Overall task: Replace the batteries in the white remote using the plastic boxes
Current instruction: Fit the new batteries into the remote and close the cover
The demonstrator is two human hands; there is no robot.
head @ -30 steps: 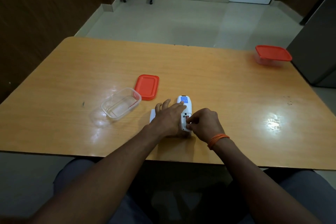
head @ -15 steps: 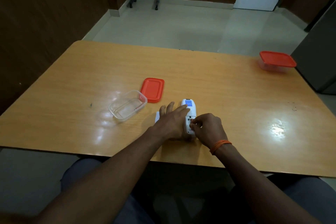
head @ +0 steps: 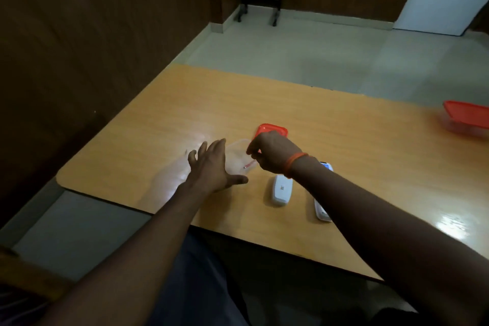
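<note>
The white remote [head: 323,212] lies face down near the table's front edge, mostly hidden under my right forearm; its blue-labelled end [head: 327,166] shows past the wrist. Its white battery cover [head: 281,191] lies left of it. The open clear plastic box [head: 237,154] stands further left. My right hand [head: 272,153] hovers over the box with fingertips pinched together. A small reddish battery [head: 249,164] lies in the box just below those fingers, apart from the tips. My left hand [head: 211,164] rests at the box's left side, fingers spread, holding nothing.
The box's red lid [head: 273,130] lies flat just behind my right hand. A second clear box with a red lid on [head: 466,117] stands at the far right of the wooden table [head: 370,145]. The table's left corner is close to my left hand.
Both hands left the remote and moved left to the clear box. A battery now lies in the box. The view swung left, and the battery cover is uncovered.
</note>
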